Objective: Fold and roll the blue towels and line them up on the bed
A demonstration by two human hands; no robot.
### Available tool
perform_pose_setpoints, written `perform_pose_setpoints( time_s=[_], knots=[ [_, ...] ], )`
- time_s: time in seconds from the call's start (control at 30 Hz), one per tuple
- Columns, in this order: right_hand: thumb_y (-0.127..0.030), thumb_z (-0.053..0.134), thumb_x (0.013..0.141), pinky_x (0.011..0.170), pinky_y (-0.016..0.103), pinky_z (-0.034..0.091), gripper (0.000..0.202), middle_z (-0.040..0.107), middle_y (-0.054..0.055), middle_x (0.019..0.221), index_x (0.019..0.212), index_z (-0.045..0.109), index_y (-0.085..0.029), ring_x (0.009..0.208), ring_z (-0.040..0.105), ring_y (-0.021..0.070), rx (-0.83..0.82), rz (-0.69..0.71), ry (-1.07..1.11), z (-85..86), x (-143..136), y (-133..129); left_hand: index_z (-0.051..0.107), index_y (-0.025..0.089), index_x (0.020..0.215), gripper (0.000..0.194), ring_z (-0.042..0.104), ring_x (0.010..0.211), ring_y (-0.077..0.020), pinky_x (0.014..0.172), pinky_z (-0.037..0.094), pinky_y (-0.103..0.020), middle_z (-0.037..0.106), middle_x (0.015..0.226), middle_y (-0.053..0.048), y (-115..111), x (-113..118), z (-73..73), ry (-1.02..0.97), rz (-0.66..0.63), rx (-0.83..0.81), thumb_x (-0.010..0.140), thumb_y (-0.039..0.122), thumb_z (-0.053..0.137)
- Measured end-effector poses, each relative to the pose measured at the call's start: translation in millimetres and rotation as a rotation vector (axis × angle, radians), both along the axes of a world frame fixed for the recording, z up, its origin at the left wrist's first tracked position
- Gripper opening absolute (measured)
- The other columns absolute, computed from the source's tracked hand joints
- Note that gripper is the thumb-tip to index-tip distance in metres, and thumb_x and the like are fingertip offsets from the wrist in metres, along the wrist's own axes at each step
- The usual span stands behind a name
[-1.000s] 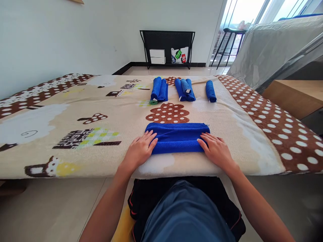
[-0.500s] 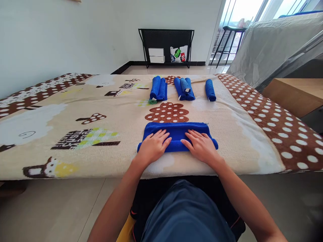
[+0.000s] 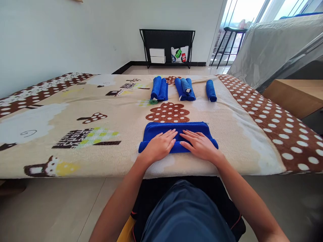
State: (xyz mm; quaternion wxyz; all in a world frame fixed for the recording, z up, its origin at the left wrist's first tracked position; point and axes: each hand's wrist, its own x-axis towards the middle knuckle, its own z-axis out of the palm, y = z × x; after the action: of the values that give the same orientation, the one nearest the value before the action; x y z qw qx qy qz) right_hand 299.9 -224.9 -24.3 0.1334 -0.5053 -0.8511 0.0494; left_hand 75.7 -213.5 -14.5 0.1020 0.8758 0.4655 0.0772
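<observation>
A blue towel (image 3: pixel 174 127) lies in front of me, its near edge rolled into a thick tube and its far part flat. My left hand (image 3: pixel 161 144) rests on the left half of the roll, fingers stretched out and pointing inward. On the right half lies my right hand (image 3: pixel 199 144), also flat with extended fingers. The fingertips of both hands reach over the flat part of the towel, near each other but apart. Neither hand grips the cloth.
The towel lies on a patterned blanket (image 3: pixel 121 117) near its front edge. Farther back are rolled towels: a left group (image 3: pixel 156 88), a middle group (image 3: pixel 179 90) and a single roll (image 3: pixel 211 90). A cardboard box (image 3: pixel 292 97) stands at the right, a black rack (image 3: pixel 166 40) behind.
Both hands have slid inward along the roll, so the gap between their fingertips is smaller. The towel's shape is nearly the same.
</observation>
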Motion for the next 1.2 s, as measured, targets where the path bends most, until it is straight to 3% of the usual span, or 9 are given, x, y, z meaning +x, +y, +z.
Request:
perform_pose_setpoints(
  time_s=[0.1, 0.33, 0.43, 0.53, 0.63, 0.7, 0.83, 1.03, 1.2],
  knots=[
    [-0.061, 0.026, 0.103, 0.116, 0.049, 0.036, 0.062, 0.043, 0.007, 0.155, 0.145, 0.053, -0.025, 0.146, 0.039, 0.0234, -0.054, -0.077, -0.028, -2.2, -3.6, 7.8, 0.043, 0.024, 0.151, 0.052, 0.031, 0.151, -0.0239, 0.122, 0.028, -0.049, 0.035, 0.161, -0.007, 11.7, 2.9, -2.6, 0.020, 0.044, -0.024, 0.104, 0.042, 0.031],
    [-0.060, 0.025, 0.103, 0.115, 0.052, 0.035, 0.061, 0.053, 0.011, 0.148, 0.137, 0.058, -0.021, 0.143, 0.044, 0.0258, -0.080, -0.360, -0.033, -3.7, 41.9, 17.8, 0.051, 0.019, 0.145, 0.050, 0.039, 0.146, -0.0315, 0.119, 0.029, -0.059, 0.043, 0.156, -0.015, 15.3, -39.4, -9.6, 0.076, 0.410, 0.098, 0.101, 0.039, 0.037],
    [-0.059, 0.028, 0.103, 0.117, 0.053, 0.032, 0.061, 0.053, 0.013, 0.147, 0.134, 0.061, -0.019, 0.143, 0.043, 0.0275, -0.027, -0.307, -0.046, -0.3, 26.5, 20.5, 0.049, 0.018, 0.147, 0.050, 0.035, 0.148, -0.0321, 0.120, 0.021, -0.063, 0.041, 0.157, -0.015, 18.1, -24.8, -4.7, 0.109, 0.328, 0.076, 0.100, 0.033, 0.035],
    [-0.060, 0.030, 0.102, 0.121, 0.049, 0.029, 0.062, 0.041, 0.009, 0.156, 0.147, 0.049, -0.022, 0.149, 0.034, 0.0244, -0.088, -0.086, -0.009, 3.0, -6.1, 25.8, 0.039, 0.019, 0.153, 0.055, 0.026, 0.153, -0.0252, 0.123, 0.022, -0.053, 0.030, 0.163, -0.010, 30.4, 4.0, -0.3, 0.097, 0.108, -0.082, 0.099, 0.031, 0.037],
    [-0.062, 0.028, 0.102, 0.122, 0.045, 0.028, 0.065, 0.033, 0.006, 0.160, 0.153, 0.041, -0.024, 0.151, 0.029, 0.0219, -0.187, -0.026, -0.002, 3.1, -22.8, 33.9, 0.035, 0.020, 0.155, 0.057, 0.023, 0.154, -0.0215, 0.124, 0.022, -0.048, 0.026, 0.165, -0.008, 44.3, 16.0, -1.3, 0.094, 0.056, -0.153, 0.099, 0.034, 0.038],
    [-0.063, 0.025, 0.102, 0.122, 0.046, 0.027, 0.068, 0.033, 0.009, 0.160, 0.152, 0.043, -0.020, 0.151, 0.029, 0.0238, -0.198, -0.097, -0.003, 1.5, -15.6, 39.8, 0.034, 0.022, 0.155, 0.058, 0.021, 0.154, -0.0246, 0.124, 0.020, -0.053, 0.024, 0.165, -0.009, 50.2, 6.2, -3.6, 0.092, 0.126, -0.143, 0.101, 0.041, 0.034],
    [-0.061, 0.025, 0.103, 0.121, 0.052, 0.025, 0.067, 0.035, 0.012, 0.159, 0.150, 0.044, -0.017, 0.151, 0.028, 0.0271, -0.203, -0.257, -0.011, -3.0, 25.2, 47.9, 0.032, 0.022, 0.157, 0.061, 0.018, 0.155, -0.0298, 0.121, 0.017, -0.062, 0.021, 0.166, -0.010, 55.1, -37.3, -6.4, 0.090, 0.274, -0.137, 0.101, 0.047, 0.029],
    [-0.058, 0.029, 0.103, 0.122, 0.051, 0.026, 0.062, 0.039, 0.008, 0.158, 0.149, 0.046, -0.021, 0.150, 0.032, 0.0247, -0.229, -0.342, -0.031, -3.6, 62.3, 50.4, 0.036, 0.026, 0.154, 0.059, 0.022, 0.154, -0.0265, 0.122, 0.017, -0.058, 0.027, 0.165, -0.007, 59.7, -73.1, -5.9, 0.058, 0.319, -0.154, 0.101, 0.050, 0.031],
    [-0.054, 0.031, 0.103, 0.122, 0.055, 0.025, 0.058, 0.041, 0.007, 0.156, 0.148, 0.048, -0.022, 0.151, 0.029, 0.0257, -0.091, -0.292, 0.048, 0.1, 74.6, 27.1, 0.043, 0.023, 0.150, 0.056, 0.032, 0.151, -0.0238, 0.124, 0.022, -0.051, 0.038, 0.160, -0.009, 25.4, -78.3, 4.3, -0.097, 0.296, -0.007, 0.103, 0.049, 0.029]
  ],
)
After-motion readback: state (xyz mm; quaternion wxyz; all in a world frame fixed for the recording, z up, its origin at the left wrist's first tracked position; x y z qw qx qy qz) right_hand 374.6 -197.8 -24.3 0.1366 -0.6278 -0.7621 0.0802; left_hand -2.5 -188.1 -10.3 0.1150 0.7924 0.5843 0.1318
